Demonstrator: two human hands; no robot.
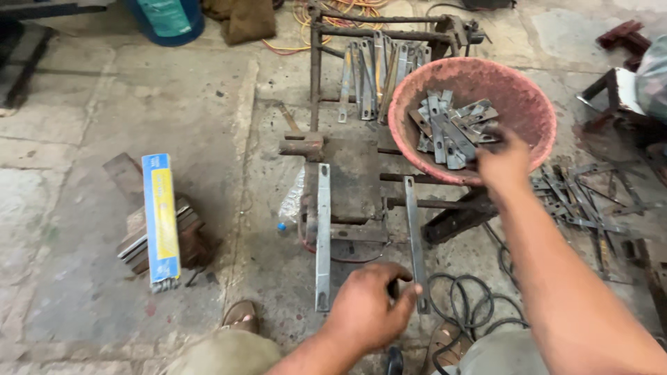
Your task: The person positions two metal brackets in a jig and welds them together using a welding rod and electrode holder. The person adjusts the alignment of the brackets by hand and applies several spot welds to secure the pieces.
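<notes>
Left hand [368, 309] was curled shut around a dark handle, only a stub of it showing, right beside the lower end of a long flat steel strip [415, 243]. Right hand [506, 161] reached into the red bowl [531, 97], fingers closed over the short metal brackets [448, 128] piled inside; couldn't tell which piece it gripped. Second flat strip [323, 236] lay parallel on the rusty welding jig [351, 180]. Blue-and-yellow box [160, 219] sat on blocks well to the left. Black cable [465, 305] coiled by the knees.

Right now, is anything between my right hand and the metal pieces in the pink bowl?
Nothing visible. The right hand reaches over the pink bowl's near rim, its fingers already at the short metal strips inside.
</notes>
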